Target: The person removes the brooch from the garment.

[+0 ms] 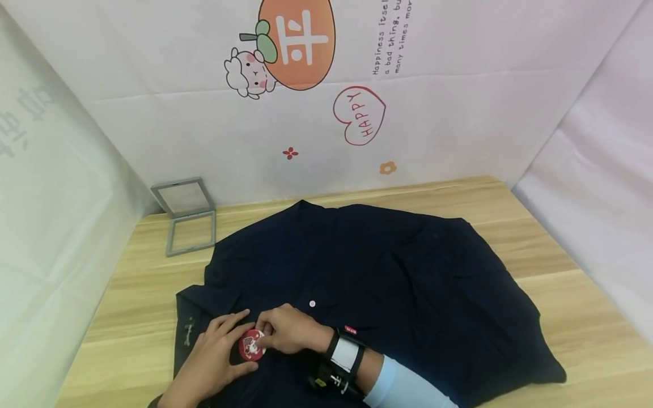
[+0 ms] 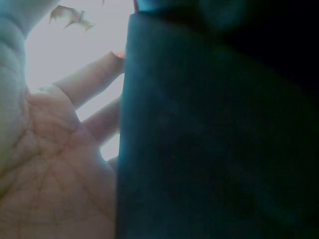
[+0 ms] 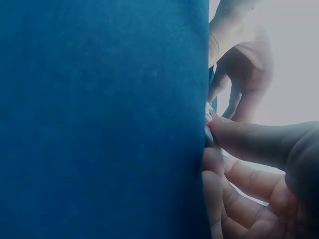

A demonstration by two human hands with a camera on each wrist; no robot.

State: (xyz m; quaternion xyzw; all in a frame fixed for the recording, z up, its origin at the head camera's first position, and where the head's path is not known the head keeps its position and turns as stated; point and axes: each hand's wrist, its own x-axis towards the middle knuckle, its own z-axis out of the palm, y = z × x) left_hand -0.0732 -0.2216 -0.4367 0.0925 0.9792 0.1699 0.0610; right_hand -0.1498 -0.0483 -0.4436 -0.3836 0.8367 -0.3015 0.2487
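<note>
A dark navy shirt (image 1: 357,260) lies spread over the wooden table, a white button (image 1: 312,304) showing near its middle. On its lower left part is a round red pin badge (image 1: 250,347) with a white cartoon figure. My right hand (image 1: 292,328) pinches the badge's right edge between thumb and curled fingers; the right wrist view shows the badge rim (image 3: 209,115) edge-on at the thumb tip. My left hand (image 1: 216,348) rests on the cloth to the badge's left, thumb and fingers spread around it. Dark cloth (image 2: 214,139) blocks most of the left wrist view.
A grey hinged double frame (image 1: 191,249) stands opened at the table's back left corner. Printed white cloth (image 1: 229,147) hangs behind the table (image 1: 551,277) and along both sides. A small red tag (image 1: 350,329) shows on the shirt beside my right wrist.
</note>
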